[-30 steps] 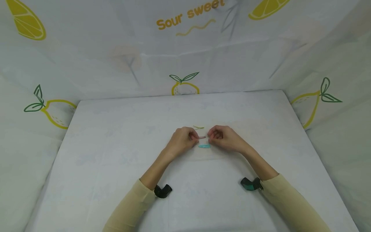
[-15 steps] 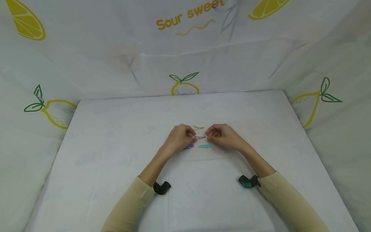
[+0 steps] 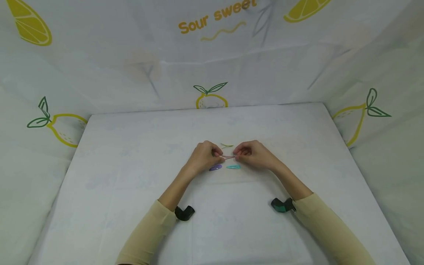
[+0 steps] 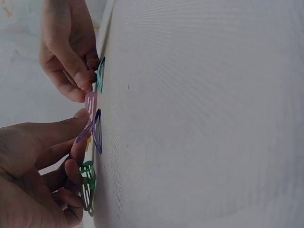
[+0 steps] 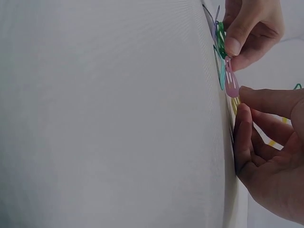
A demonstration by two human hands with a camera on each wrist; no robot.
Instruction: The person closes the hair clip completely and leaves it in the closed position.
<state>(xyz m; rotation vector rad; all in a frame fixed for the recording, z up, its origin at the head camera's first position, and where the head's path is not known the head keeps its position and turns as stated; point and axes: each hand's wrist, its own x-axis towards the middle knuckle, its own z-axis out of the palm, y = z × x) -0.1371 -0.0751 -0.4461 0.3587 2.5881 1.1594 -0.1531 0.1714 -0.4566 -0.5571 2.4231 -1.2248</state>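
Note:
A pink snap hair clip (image 3: 228, 157) spans the gap between both hands over the white table. My left hand (image 3: 206, 157) pinches its narrow left end with thumb and fingers. At the rounded right end, my right hand (image 3: 254, 154) holds it between thumb and index finger, also plain in the right wrist view on the pink clip (image 5: 231, 85). Just in front lie a purple hair clip (image 3: 215, 168) and a teal hair clip (image 3: 233, 167). Behind is a yellow hair clip (image 3: 227, 145). Green hair clips (image 4: 87, 175) sit beside the left fingers, hidden by that hand in the head view.
The table (image 3: 132, 154) has a white cover. White curtains (image 3: 116, 73) with lemon prints rise behind it and along both sides. A black wrist camera (image 3: 184, 213) hangs at the left sleeve, another dark camera (image 3: 283, 205) at the right one.
The left hand has shifted slightly left and away, uncovering the purple clip and more of the pink one. The right hand has come left onto the pink clip's right end.

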